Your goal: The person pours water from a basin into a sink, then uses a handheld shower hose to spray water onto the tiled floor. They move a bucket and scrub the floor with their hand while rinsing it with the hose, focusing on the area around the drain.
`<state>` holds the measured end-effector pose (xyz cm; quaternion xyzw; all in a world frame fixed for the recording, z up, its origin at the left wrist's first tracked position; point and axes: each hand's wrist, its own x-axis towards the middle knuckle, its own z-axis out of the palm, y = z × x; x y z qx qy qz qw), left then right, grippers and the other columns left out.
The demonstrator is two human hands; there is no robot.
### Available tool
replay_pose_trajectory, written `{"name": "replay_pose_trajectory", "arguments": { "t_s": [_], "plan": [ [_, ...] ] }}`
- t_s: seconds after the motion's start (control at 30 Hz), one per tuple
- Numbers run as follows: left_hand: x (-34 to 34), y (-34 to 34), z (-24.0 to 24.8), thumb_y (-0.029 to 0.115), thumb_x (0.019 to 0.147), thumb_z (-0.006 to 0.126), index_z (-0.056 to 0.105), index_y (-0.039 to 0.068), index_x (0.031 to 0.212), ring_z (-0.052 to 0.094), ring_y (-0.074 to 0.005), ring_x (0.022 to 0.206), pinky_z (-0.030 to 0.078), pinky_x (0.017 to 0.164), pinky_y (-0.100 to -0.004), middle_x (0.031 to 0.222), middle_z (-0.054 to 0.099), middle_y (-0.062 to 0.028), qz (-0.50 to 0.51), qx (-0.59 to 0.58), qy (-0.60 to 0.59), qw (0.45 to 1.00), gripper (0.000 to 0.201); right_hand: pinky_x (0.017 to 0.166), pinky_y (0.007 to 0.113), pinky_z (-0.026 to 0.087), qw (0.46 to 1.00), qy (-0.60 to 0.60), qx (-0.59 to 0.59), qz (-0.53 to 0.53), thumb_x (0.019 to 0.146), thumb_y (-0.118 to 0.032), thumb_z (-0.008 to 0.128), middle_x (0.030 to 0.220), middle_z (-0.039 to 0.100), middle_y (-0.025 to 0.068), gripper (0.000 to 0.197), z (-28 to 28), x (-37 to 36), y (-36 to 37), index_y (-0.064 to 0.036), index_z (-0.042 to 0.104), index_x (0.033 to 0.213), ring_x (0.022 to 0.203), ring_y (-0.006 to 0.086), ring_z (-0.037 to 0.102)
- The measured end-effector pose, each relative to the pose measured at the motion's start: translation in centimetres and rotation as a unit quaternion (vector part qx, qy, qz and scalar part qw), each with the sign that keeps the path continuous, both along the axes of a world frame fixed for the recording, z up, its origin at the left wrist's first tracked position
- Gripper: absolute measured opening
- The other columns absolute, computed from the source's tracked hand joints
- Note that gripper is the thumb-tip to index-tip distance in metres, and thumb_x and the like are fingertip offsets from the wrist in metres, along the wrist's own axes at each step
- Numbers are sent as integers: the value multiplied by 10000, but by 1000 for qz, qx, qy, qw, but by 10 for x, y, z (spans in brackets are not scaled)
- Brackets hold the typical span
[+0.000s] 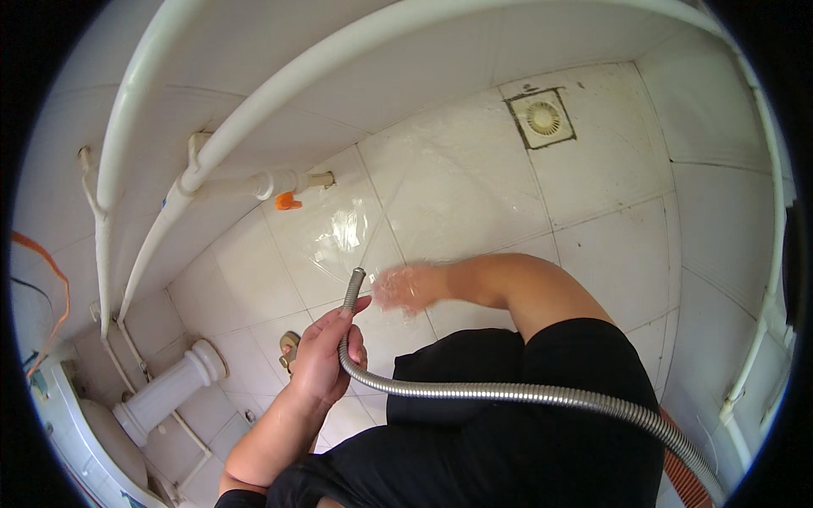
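Note:
My left hand (323, 349) is closed around a flexible metal hose (525, 392) a little below its free end. The hose end points up and away from me. Thin streaks of water run from it toward the floor. From my grip the hose curves across my black clothing to the lower right. My right hand (408, 288) reaches in from the right, just beside the hose end. It is smeared by motion, with water splashing around it, so its fingers cannot be made out.
Wet pale tiles (457, 186) cover the floor, with a square drain (543, 119) at the far right. White pipes (296, 74) arch across the left and top. An orange valve handle (288, 201) sits near the wall. A white pedestal (169, 394) stands at lower left.

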<state>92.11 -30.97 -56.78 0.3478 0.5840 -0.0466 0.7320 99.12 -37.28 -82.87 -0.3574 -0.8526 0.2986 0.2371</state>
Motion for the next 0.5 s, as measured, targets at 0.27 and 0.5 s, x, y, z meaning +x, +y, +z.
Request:
{"name": "replay_pose_trajectory", "arguments": {
  "t_s": [0.27, 0.5],
  "plan": [
    [-10, 9, 3, 197, 884, 387, 433, -51, 1114, 430, -115, 401, 390, 414, -224, 478, 430, -27, 56, -5, -55, 997, 341, 1019, 372, 192, 836, -378, -15, -398, 824, -153, 374, 1318, 308, 94, 483, -43, 139, 109, -95, 283, 1294, 1213, 248, 288],
    [2, -1, -2, 211, 875, 398, 432, -63, 1113, 418, -100, 382, 378, 395, -218, 485, 454, -16, 19, 1, -27, 999, 364, 996, 420, 202, 676, -189, -14, -712, 772, -168, 456, 1246, 363, 169, 332, -31, 209, 12, -40, 513, 1073, 1184, 331, 290]
  ]
}}
